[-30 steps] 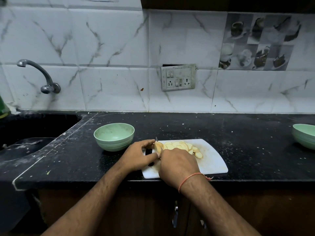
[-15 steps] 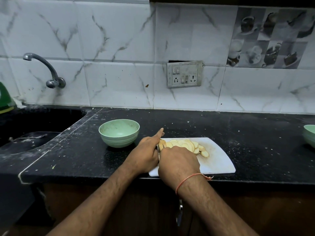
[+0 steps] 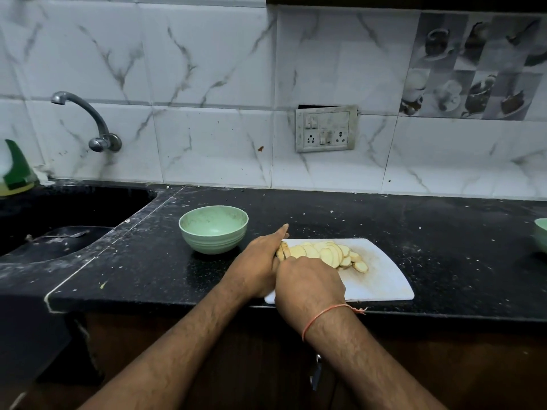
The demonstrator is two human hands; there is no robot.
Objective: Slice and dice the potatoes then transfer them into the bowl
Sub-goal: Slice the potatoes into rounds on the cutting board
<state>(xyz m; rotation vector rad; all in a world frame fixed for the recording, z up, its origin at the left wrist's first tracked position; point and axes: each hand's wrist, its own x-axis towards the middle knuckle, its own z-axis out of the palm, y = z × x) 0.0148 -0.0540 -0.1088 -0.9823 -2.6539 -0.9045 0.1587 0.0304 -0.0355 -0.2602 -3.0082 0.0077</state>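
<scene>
Pale potato slices lie fanned across a white cutting board on the black counter. At the row's left end, my left hand holds the uncut potato stub, its index finger stretched forward. My right hand sits just right of it, curled round a knife. Only a thin dark strip of the blade shows between the hands, and the handle is hidden. An empty green bowl stands left of the board, behind my left hand.
A second green bowl peeks in at the right edge. A sunken black sink lies to the left under a wall tap, with a green bottle beside it. The counter's front edge runs just under the board.
My left index finger has straightened and now points forward. Both hands stay at the left end of the slices, and the knife tip seen earlier is now mostly hidden.
</scene>
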